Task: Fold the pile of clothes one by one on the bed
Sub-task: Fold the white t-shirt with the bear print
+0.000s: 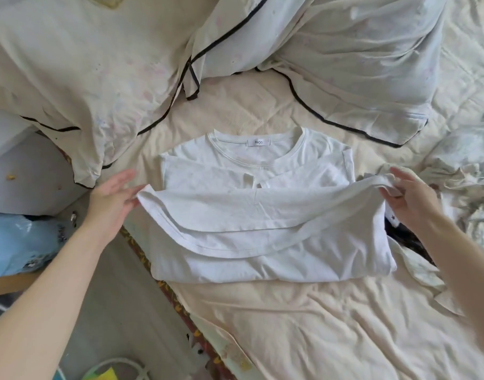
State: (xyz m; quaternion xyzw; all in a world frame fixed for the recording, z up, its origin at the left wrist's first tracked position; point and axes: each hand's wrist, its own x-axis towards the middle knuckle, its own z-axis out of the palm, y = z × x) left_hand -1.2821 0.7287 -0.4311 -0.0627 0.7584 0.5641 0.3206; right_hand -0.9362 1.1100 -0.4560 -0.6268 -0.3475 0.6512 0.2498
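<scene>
A white T-shirt [262, 209] lies on the cream bed sheet [303, 325], collar and label toward the far side, sleeves folded in. Its bottom hem is lifted and doubled up over the body. My left hand [113, 198] pinches the hem's left corner, the other fingers straight. My right hand [410, 198] grips the hem's right corner. A heap of crumpled pale clothes [465, 187] lies at the right, behind my right hand, with a dark garment [402, 234] under my right wrist.
Two cream pillows with black piping [84, 78] [358, 64] lie at the head of the bed. The bed's left edge runs diagonally; beyond it is grey floor [112, 311] with a light blue bag [21, 242] and a green-yellow item [106, 373].
</scene>
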